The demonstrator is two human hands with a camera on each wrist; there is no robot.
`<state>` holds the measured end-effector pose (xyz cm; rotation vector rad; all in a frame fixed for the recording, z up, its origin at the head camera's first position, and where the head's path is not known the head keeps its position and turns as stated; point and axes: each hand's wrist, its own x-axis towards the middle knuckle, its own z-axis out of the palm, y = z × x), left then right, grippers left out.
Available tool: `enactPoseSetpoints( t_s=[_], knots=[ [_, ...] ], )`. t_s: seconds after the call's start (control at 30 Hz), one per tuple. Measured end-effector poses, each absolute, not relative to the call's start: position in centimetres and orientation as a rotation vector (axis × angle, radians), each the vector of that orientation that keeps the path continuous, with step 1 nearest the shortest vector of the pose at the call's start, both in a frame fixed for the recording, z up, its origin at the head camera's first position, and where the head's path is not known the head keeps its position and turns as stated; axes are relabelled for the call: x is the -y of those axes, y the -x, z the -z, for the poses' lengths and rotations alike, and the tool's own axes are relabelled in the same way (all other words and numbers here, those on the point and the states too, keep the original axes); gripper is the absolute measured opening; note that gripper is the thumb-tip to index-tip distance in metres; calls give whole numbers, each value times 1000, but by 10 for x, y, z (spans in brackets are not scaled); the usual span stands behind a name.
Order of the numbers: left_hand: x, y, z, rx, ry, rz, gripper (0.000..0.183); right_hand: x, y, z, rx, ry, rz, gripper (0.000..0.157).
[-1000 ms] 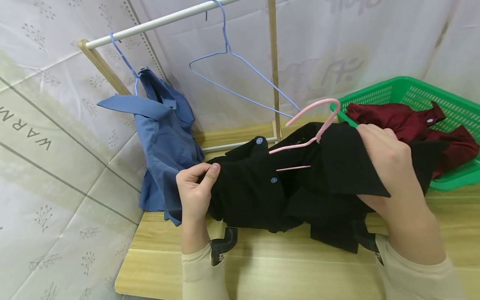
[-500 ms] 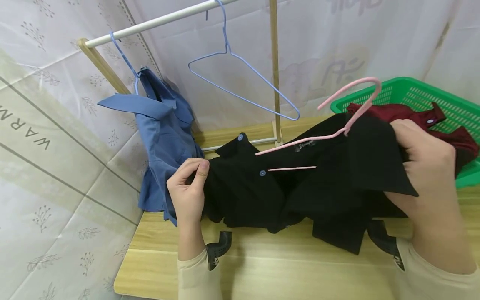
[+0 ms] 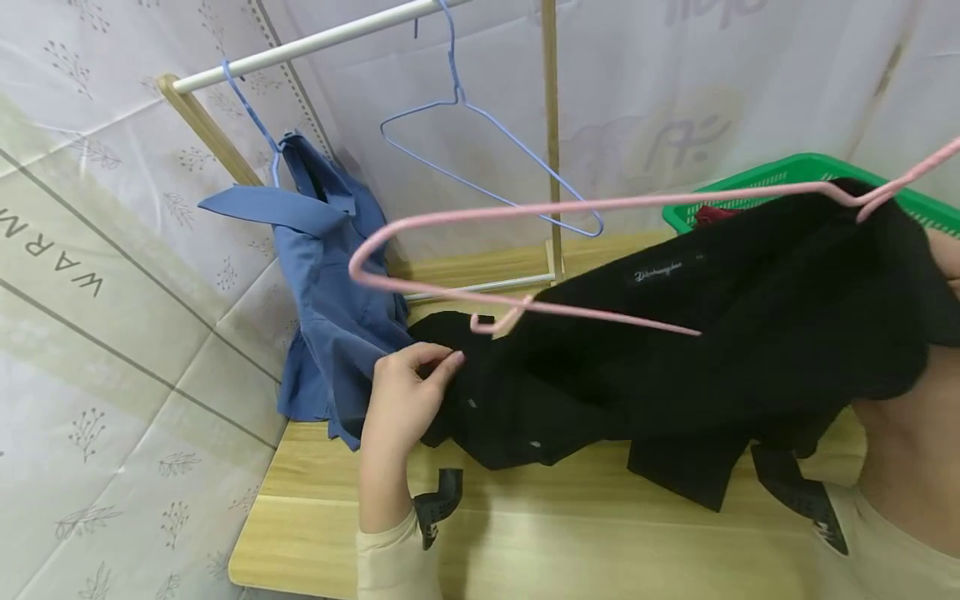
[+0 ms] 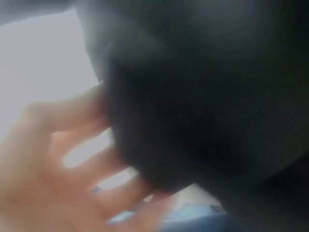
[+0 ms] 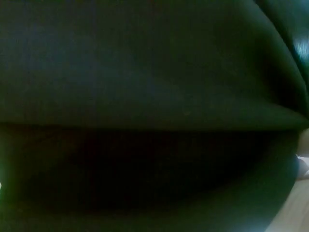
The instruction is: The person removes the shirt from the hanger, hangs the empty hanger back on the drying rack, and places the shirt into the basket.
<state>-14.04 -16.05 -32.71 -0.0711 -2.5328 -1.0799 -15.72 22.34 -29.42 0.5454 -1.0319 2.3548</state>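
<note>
A black shirt (image 3: pixel 600 375) with a collar and a small neck label hangs across the middle of the head view. My left hand (image 3: pixel 408 396) pinches its left part between thumb and fingers; the blurred left wrist view shows the fingers against black cloth (image 4: pixel 159 121). One arm of a pink hanger (image 3: pixel 600 204) lies outside the collar, in front of the cloth, while its other arm is hidden by the shirt. At the right edge my right hand (image 3: pixel 947 257) grips the shirt's shoulder side, mostly covered by the collar. Dark cloth (image 5: pixel 145 72) fills the right wrist view.
A white rail (image 3: pixel 315 54) on wooden posts carries a blue shirt (image 3: pixel 315 275) on a blue hanger, and a bare blue hanger (image 3: pixel 480 179). Behind the black shirt at right stands a green basket (image 3: pixel 787 171) holding dark red cloth (image 3: pixel 712 215). All rest above a wooden tabletop (image 3: pixel 585 533).
My right hand has moved right and up with the shirt and hanger. The hanger's left arm has come out of the collar opening. My left hand has shifted slightly right.
</note>
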Motion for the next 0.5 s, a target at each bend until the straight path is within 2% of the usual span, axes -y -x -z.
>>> enactPoseSetpoints(
  t_s=[0.1, 0.2, 0.33, 0.4, 0.5],
  knots=[
    [156, 137, 323, 2461, 139, 1183, 9, -219, 161, 292, 1058, -436, -2450, 22],
    [155, 129, 309, 2047, 273, 1571, 20, -212, 157, 287, 1242, -401, -2386, 22],
    [154, 115, 284, 1543, 532, 1900, 33, -205, 151, 287, 1641, -467, -1984, 20],
    [150, 110, 277, 1578, 581, 1753, 30, -202, 149, 287, 1855, -459, -1675, 20],
    [139, 110, 274, 1784, 492, 1133, 19, -193, 151, 287, 2059, -442, -1238, 8]
  ],
)
